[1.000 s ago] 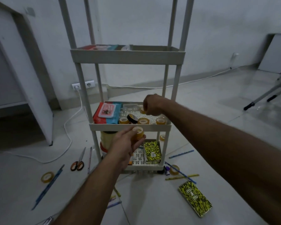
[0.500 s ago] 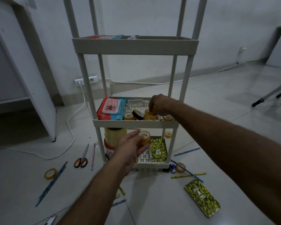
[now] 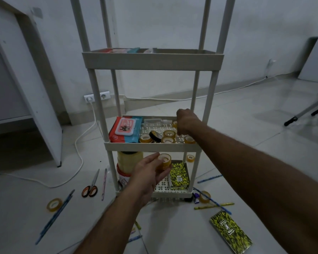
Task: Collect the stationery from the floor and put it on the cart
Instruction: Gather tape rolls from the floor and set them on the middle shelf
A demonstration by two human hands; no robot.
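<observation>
Your left hand (image 3: pixel 147 176) pinches tape roll (image 3: pixel 164 161) in front of cart (image 3: pixel 152 146), below middle shelf rim. Your right hand (image 3: pixel 186 121) hovers over middle shelf, fingers curled down beside stacked rolls (image 3: pixel 168 136); grip state unclear. On floor: scissors (image 3: pixel 90 187), loose roll (image 3: pixel 54 204), yellow-black notebook (image 3: pixel 230 231).

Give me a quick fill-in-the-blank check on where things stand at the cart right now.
1. The left hand holds a roll of ____ in front of the cart.
2. The right hand reaches over the cart's ____ shelf.
3. The scissors lie on the ____.
4. The speckled notebook inside the cart sits on the ____ shelf.

Missing words: tape; middle; floor; bottom
</observation>
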